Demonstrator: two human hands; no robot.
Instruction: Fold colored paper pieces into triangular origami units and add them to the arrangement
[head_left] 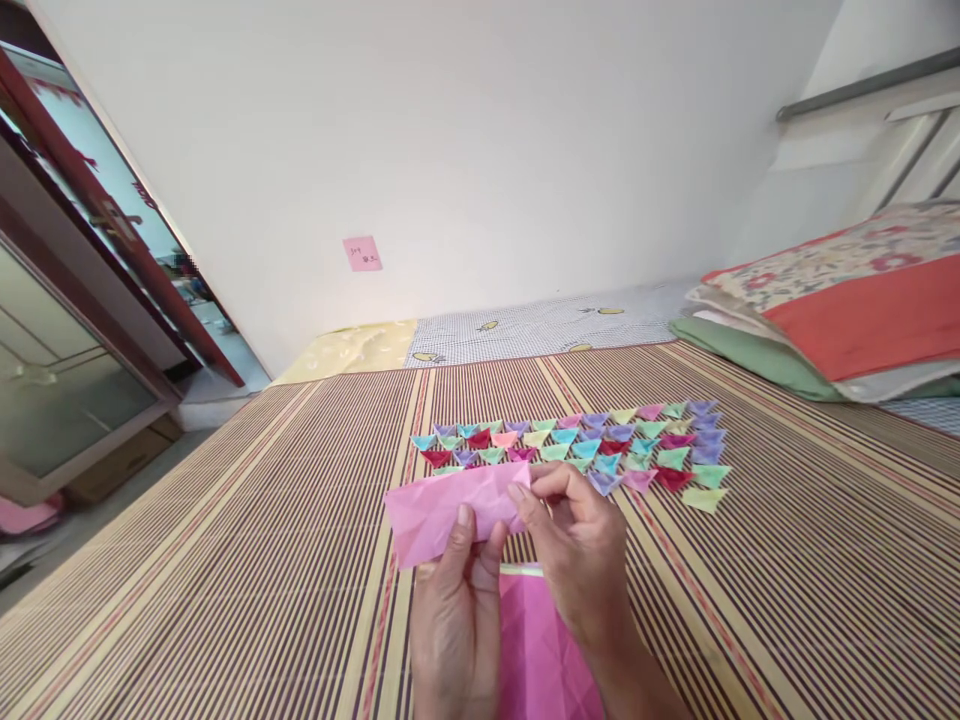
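While a creased pale-pink paper strip (435, 508), seemingly part-folded, is pinched by left hand (457, 612) and right hand (583, 545), small multicoloured folded-paper pieces (555, 453) are laid out beyond, seemingly finished; bright-pink paper (534, 640) is left below.

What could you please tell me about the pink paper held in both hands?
The pink paper is thin-looking, oblong and creased, held above the striped mat with its right end slightly higher. The left hand holds its lower edge, thumb on the near face; the right hand pinches its right end.
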